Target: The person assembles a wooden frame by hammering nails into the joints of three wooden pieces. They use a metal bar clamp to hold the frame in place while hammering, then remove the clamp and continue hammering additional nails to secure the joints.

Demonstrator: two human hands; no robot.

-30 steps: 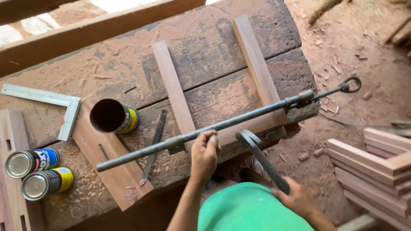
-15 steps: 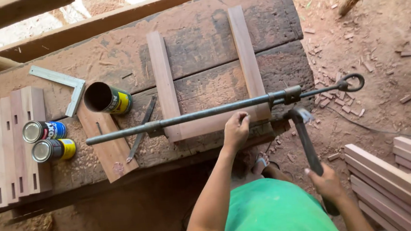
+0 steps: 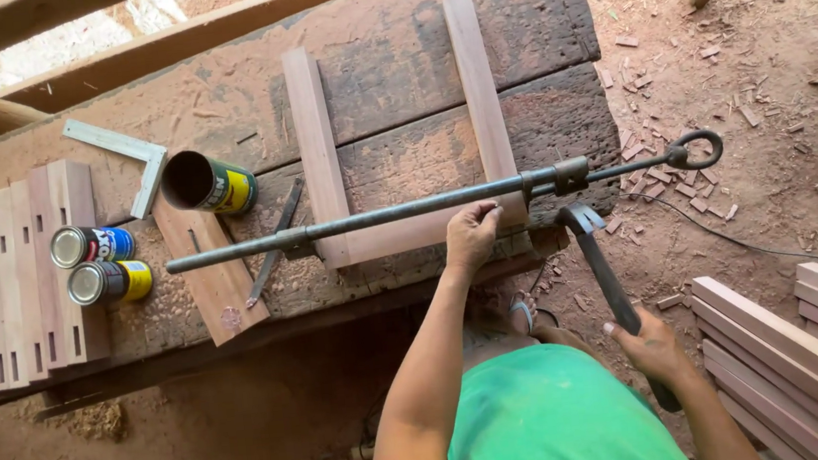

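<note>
**Left hand on the clamped frame, right hand on the hammer**

Your left hand [image 3: 471, 237] rests on the near rail of the pale three-sided wooden frame [image 3: 400, 131], fingers curled over its edge just below the long grey metal bar clamp [image 3: 427, 204] that runs across the frame. The frame lies flat on the dark, worn plank counter [image 3: 392, 52], its two side rails reaching away from that hand.

Your right hand [image 3: 652, 345] is closed around the dark handle of the claw hammer [image 3: 605, 276], down by your green shirt and well apart from your left hand. The hammer's head sits up near the counter's edge, just below the clamp's screw end and to the right of your left hand.

Left of your left hand, beyond the clamp's far end, a thin dark metal tool [image 3: 271, 248] lies beside a flat reddish board [image 3: 208, 274]. Farther left is an open can on its side [image 3: 208, 182], a grey steel square [image 3: 127, 157], two small cans with shiny lids [image 3: 97, 262] and a row of slotted wooden slats [image 3: 23, 272]. Right of your right hand, reddish mitred frame pieces [image 3: 801, 352] are stacked on the dirt floor [image 3: 774, 75].
</note>
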